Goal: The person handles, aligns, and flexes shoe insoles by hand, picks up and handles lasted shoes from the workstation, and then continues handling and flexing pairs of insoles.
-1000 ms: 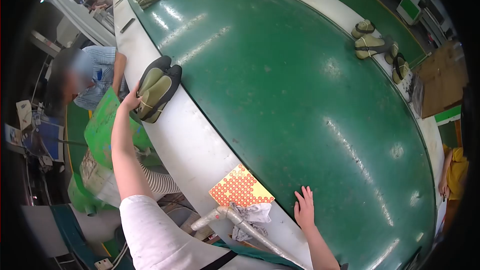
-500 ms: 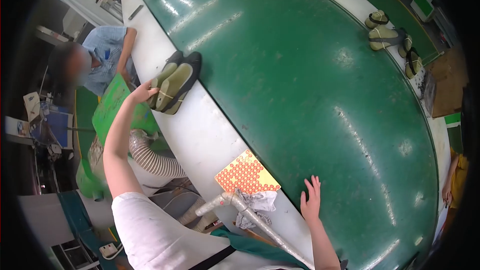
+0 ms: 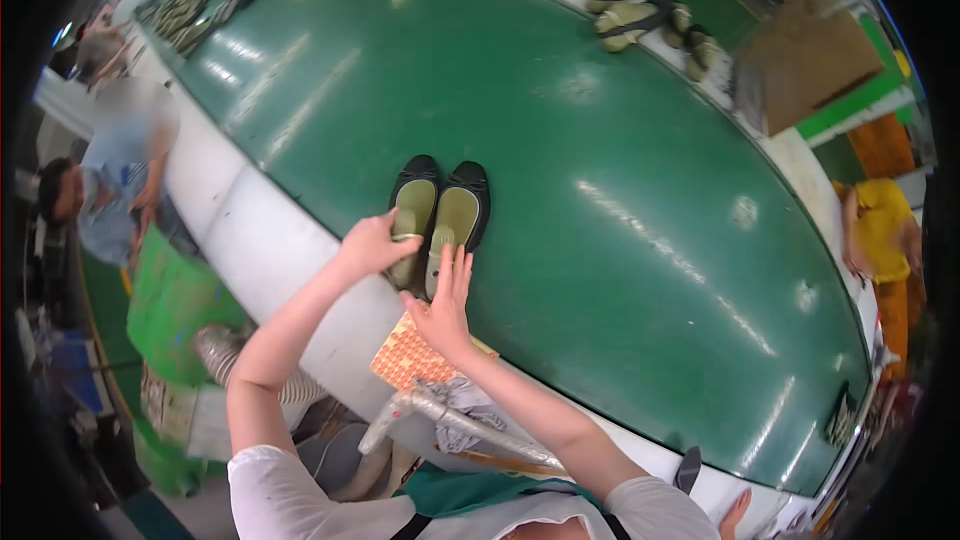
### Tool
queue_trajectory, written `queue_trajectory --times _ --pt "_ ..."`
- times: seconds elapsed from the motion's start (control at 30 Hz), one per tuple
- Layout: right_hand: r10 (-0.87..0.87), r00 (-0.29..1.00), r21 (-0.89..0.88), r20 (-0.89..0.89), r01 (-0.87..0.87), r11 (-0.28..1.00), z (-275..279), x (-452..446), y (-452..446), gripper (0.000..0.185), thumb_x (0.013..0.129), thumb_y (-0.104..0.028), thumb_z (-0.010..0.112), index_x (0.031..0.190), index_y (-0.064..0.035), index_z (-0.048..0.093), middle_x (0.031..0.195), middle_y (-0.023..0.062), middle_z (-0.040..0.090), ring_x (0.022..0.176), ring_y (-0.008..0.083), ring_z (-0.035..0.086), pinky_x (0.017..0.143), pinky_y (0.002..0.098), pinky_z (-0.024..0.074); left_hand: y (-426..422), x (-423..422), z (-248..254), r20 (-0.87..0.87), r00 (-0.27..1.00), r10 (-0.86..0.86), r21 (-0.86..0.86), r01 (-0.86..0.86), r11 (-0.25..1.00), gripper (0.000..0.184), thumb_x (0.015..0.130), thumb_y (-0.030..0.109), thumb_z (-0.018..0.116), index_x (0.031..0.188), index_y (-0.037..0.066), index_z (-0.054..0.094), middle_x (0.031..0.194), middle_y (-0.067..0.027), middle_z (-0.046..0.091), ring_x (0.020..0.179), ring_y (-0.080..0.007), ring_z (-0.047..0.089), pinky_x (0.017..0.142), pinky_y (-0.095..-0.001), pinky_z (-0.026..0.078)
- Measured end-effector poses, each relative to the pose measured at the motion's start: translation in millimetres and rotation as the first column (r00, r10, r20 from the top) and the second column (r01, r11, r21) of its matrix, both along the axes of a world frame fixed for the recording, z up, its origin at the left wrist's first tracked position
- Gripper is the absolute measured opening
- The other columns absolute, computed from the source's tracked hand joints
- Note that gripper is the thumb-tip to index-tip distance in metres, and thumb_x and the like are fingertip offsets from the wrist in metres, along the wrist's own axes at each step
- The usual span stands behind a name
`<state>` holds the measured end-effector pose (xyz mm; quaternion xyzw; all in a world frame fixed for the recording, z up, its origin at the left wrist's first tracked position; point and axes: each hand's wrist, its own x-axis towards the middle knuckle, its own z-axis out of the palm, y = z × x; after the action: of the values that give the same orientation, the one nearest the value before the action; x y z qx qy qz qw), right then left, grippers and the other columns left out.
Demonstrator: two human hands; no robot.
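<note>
Here, people point(image 3: 884, 218) flank the white-edged, glossy green surface point(image 3: 560, 170) beneath the shoes point(image 3: 460, 208).

White short-sleeved top point(image 3: 310, 505), black straps point(image 3: 410, 527), green cloth point(image 3: 455, 487) across the front

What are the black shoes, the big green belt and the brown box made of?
The shoes might be leather or imitation leather: their black toes look smooth, but it's hard to tell. The green belt looks like glossy plastic or rubber, because it gleams in streaks. The box seems matte cardboard, with plain brown, flat sides.
</note>
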<state>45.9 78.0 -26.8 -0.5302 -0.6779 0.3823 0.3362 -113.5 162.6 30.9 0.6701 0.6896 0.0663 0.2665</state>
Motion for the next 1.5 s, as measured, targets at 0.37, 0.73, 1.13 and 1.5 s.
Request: queue_trajectory --times 0.37,0.73,1.13,1.5 --pt "-0.212 0.944 -0.078 0.251 0.238 0.968 -5 135 93 0.077 0.079 -0.022 0.065 0.140 0.0013 0.025 0.123 0.0225 0.052 0.118 0.0345 0.050 0.094 0.0378 0.0435 68 101 -39 -0.082 0.996 -0.017 0.225 0.035 0.974 0.087 0.073 0.065 0.058 0.132 0.002 0.046 0.071 -0.0176 0.065 0.068 -0.0313 0.066 0.063 -0.0401 0.053" --pt "-0.276 0.734 -0.407 -0.621 -0.001 0.913 19 174 384 0.047 0.085 -0.036 0.058 0.120 -0.0067 0.050 0.116 0.0076 0.055 0.106 0.0231 0.055 0.080 0.0489 0.0492 64 102 -43 -0.003 0.999 -0.044 0.040 0.044 0.998 0.092 0.076 0.056 0.057 0.141 -0.002 0.026 0.074 -0.0165 0.065 0.060 -0.0323 0.064 0.057 -0.0407 0.052" --pt "-0.552 0.672 0.474 0.493 0.325 0.819 -11 218 568 0.102 0.073 -0.042 0.070 0.144 0.0011 0.011 0.147 0.0241 0.019 0.136 0.0377 0.021 0.108 0.0412 0.0280 70 95 -53 0.011 0.986 -0.165 0.076 0.164 0.984 0.100 0.070 0.049 0.067 0.141 -0.006 0.022 0.055 -0.0108 0.058 0.046 -0.0275 0.059 0.044 -0.0362 0.047" --pt "-0.599 0.384 0.561 0.702 0.219 0.798 -63 263 604 0.108 0.066 -0.055 0.073 0.144 -0.0066 0.017 0.148 0.0189 0.022 0.138 0.0350 0.021 0.105 0.0475 0.0322 69 94 -66 0.056 0.967 -0.250 0.102 0.243 0.965 0.105 0.071 0.059 0.060 0.137 -0.014 0.022 0.065 -0.0121 0.061 0.049 -0.0245 0.060 0.042 -0.0322 0.046"
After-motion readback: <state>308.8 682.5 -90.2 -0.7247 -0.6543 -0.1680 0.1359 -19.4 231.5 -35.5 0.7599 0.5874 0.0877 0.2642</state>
